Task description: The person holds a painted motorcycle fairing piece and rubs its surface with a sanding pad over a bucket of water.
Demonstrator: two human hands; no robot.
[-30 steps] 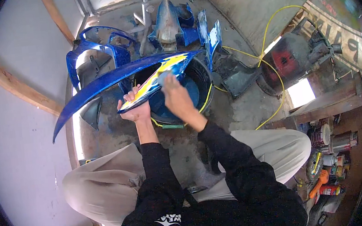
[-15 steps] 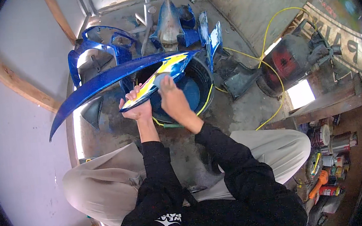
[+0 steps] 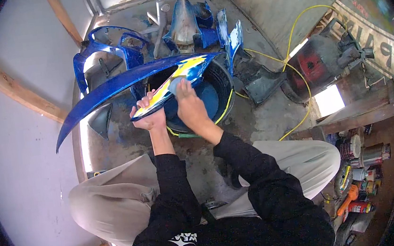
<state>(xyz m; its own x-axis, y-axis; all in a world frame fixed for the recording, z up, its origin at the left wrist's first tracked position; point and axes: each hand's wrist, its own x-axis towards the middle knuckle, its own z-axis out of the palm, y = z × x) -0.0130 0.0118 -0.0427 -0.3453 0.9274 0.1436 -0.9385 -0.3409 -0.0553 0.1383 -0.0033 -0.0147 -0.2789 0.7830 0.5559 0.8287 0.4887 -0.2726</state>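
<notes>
In the head view, your left hand [image 3: 149, 115] grips the blue panel [image 3: 108, 88] partly over the black bucket [image 3: 223, 80]; your right hand [image 3: 190, 107] holds a grey-blue pad [image 3: 175, 85] against it. The yellow-and-white stretch looks partly rubbed; the long blue arc seems undone.

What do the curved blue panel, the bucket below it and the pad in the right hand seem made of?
Curved blue panel: probably moulded plastic, glossy, given its thin edge and smooth sheen.
Bucket: likely black plastic, fairly dull, by its dark, even wall.
Pad in the right hand: matte blue-grey, perhaps foam or abrasive sheet; its small visible part leaves this open.
</notes>
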